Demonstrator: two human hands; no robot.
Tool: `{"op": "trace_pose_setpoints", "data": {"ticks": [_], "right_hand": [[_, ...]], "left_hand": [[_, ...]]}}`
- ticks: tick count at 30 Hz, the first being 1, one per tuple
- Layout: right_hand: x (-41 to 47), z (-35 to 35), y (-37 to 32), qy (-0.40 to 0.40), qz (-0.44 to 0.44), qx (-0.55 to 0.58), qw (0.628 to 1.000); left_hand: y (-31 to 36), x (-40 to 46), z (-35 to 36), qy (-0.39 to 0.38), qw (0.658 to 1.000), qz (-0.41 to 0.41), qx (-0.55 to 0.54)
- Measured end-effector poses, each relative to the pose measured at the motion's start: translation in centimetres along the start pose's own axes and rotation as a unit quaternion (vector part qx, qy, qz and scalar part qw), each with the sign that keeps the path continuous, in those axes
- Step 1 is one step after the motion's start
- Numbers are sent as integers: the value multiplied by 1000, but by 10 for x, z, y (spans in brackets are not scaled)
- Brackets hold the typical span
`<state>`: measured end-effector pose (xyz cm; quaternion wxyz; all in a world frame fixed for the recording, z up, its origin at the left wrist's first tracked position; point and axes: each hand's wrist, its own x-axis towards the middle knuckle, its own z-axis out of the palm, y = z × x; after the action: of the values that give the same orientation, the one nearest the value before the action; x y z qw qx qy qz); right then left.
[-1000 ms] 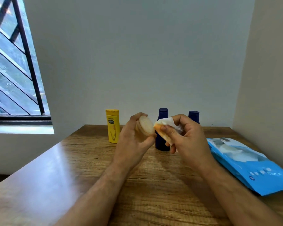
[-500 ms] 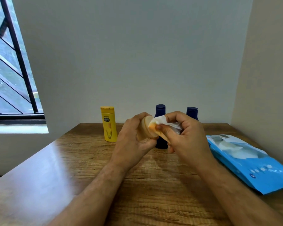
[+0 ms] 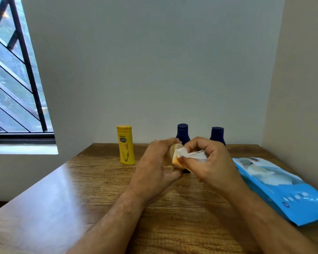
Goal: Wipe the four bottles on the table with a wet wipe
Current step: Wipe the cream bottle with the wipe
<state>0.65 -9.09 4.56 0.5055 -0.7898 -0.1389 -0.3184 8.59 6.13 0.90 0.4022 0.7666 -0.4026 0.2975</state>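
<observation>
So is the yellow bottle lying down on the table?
No, the yellow bottle stands upright on the table, left of the hands.

— Where are the two forearms?

— Both reach forward from the lower edge, bare, angling toward each other so the hands meet in the middle.

— How is the left hand point(image 3: 155, 166) set?

— Back toward the camera, fingers curled over the top and thumb underneath, gripping something small.

— And the right hand point(image 3: 210, 165)?

— Just beside it, touching. Its knuckles are raised, fingers bent inward, thumb and fingertips point(image 3: 192, 144) pinching close against the left hand's fingers.
</observation>
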Motion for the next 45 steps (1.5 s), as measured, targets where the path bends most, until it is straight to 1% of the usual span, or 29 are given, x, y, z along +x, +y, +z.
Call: {"op": "trace_pose_setpoints", "data": {"ticks": [1, 4, 5, 6, 9, 10, 12, 13, 14, 15, 16, 18, 19, 20, 21, 24, 25, 28, 30, 32, 34, 36, 38, 40, 41, 42, 43, 44, 45], "right_hand": [[0, 3, 0, 8, 4, -3, 1000], [3, 5, 4, 93, 6, -31, 995], [4, 3, 5, 105, 1, -36, 994], [5, 0, 6, 98, -7, -33, 995], [3, -1, 5, 26, -22, -13, 999], [2, 1, 5, 26, -21, -23, 999], [4, 4, 4, 85, -16, -48, 995], [5, 3, 3, 120, -14, -52, 991], [7, 1, 3, 139, -14, -44, 989], [7, -2, 1, 138, -15, -23, 990], [8, -5, 0, 119, -19, 8, 993], [6, -6, -2, 53, -9, 67, 996], [5, -3, -2, 26, 3, 69, 997], [5, 0, -1, 16, 12, 51, 998], [5, 3, 0, 25, 20, 32, 999], [7, 2, 5, 85, 29, 6, 996], [7, -1, 4, 91, 24, 4, 996], [5, -2, 0, 56, 0, 11, 998], [3, 3, -3, 33, 12, 31, 999], [4, 6, -2, 63, 31, 33, 997], [8, 1, 3, 111, 39, -3, 993], [9, -5, 4, 128, 36, 0, 991], [8, -6, 3, 121, 29, 20, 992], [7, -3, 1, 108, 32, 19, 993], [7, -1, 1, 102, 36, 9, 994], [7, 1, 2, 98, 40, -3, 994], [7, 1, 3, 95, 44, -13, 994], [7, 1, 5, 94, 50, -18, 994], [7, 1, 6, 90, 55, -20, 994]], "left_hand": [[-1, 0, -1, -4, 1000, 5, 8], [-4, 1, -5, -2, 1000, 11, 28], [-4, 1, -5, -3, 999, 13, 30], [-2, 1, -5, -5, 999, 17, 32], [4, 2, -2, -10, 999, 25, 28], [4, 2, -1, -9, 999, 26, 26], [2, 2, -2, 0, 999, 27, 26], [0, 2, -3, 7, 999, 27, 27], [-1, 1, -4, 15, 999, 20, 25], [-2, 1, -3, 25, 999, 6, 19], [-1, 1, -3, 37, 999, -14, 8], [-1, 0, 0, 53, 998, -44, -11], [-1, 0, 1, 53, 997, -49, -13], [-1, -1, 2, 52, 997, -49, -12], [-2, -1, 2, 55, 997, -51, -10], [-7, 1, 1, 85, 994, -68, -14], [-7, 2, 1, 92, 993, -72, -12], [-4, 2, 1, 74, 994, -79, -14], [-2, 0, 2, 51, 996, -73, -12], [-1, -1, 1, 41, 997, -62, -3], [-2, 0, 1, 45, 997, -64, 1], [-1, 2, 1, 56, 995, -86, -4], [4, 4, 1, 68, 987, -141, -48], [7, 6, 0, 85, 966, -222, -106], [7, 7, 0, 90, 944, -280, -148], [4, 8, 0, 88, 909, -352, -206], [2, 9, 1, 86, 855, -430, -278], [-1, 10, 0, 90, 792, -496, -344], [-2, 11, -2, 100, 738, -538, -395]]}}
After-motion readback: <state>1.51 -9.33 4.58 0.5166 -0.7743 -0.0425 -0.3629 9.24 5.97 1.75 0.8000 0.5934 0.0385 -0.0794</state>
